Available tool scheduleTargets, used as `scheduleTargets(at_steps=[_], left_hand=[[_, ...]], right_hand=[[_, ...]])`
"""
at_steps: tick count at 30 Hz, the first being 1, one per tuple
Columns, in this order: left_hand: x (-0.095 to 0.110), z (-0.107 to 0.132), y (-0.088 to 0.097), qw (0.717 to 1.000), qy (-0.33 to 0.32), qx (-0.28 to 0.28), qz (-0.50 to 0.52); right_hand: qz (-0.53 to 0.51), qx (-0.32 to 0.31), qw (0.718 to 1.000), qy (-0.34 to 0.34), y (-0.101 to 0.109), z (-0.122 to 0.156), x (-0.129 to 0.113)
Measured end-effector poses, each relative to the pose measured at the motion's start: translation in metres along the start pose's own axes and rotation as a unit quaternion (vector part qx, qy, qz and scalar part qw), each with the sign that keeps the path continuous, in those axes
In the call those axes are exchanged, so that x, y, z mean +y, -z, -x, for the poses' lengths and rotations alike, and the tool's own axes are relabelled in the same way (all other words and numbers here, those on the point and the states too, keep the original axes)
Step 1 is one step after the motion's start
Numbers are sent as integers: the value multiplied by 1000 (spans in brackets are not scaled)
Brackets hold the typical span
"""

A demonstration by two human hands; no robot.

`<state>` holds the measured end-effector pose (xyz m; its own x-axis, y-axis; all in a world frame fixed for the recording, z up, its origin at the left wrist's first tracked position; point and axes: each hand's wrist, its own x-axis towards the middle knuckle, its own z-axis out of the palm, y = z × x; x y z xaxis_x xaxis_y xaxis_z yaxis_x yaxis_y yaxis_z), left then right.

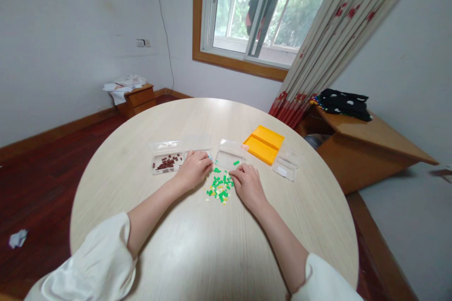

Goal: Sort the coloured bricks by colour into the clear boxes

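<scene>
A small heap of tiny green, yellow and white bricks [220, 186] lies on the round pale wooden table [212, 249]. My left hand [194, 168] rests just left of the heap with its fingers curled and pinched at the heap's upper edge. My right hand [248, 184] sits at the heap's right side, fingers curled in a pinch at the bricks. What either pinch holds is too small to see. Behind the hands stand a clear box with dark red bricks [167, 158] and a clear box with a few green pieces [230, 157].
An orange tray [264, 144] and another small clear box [287, 164] lie at the back right of the table. Beyond are a window, a striped curtain, a wooden desk with dark cloth [344, 102], and a low cabinet [138, 98] on the red floor.
</scene>
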<state>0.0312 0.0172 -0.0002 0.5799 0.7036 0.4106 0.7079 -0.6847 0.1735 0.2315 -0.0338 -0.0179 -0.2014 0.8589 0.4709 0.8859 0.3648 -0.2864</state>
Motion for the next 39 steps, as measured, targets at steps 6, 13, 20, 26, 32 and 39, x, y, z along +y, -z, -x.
scheduleTargets(at_steps=[6, 13, 20, 26, 32, 39], left_hand=[[1, 3, 8, 999, 7, -51, -7], [3, 4, 7, 996, 4, -86, 11], [0, 6, 0, 996, -11, -83, 5], [0, 6, 0, 996, -17, -81, 14], [0, 6, 0, 996, -26, -78, 25], [5, 3, 7, 993, 0, -116, 12]], right_hand=[[7, 9, 1000, 5, 3, -2, -3], [12, 220, 975, 14, 11, -7, -5], [48, 239, 970, -24, 6, -8, 4], [50, 192, 979, -47, -1, -8, 7], [8, 137, 990, -13, 0, -6, 1], [-6, 54, 998, 35, -6, -3, 0]])
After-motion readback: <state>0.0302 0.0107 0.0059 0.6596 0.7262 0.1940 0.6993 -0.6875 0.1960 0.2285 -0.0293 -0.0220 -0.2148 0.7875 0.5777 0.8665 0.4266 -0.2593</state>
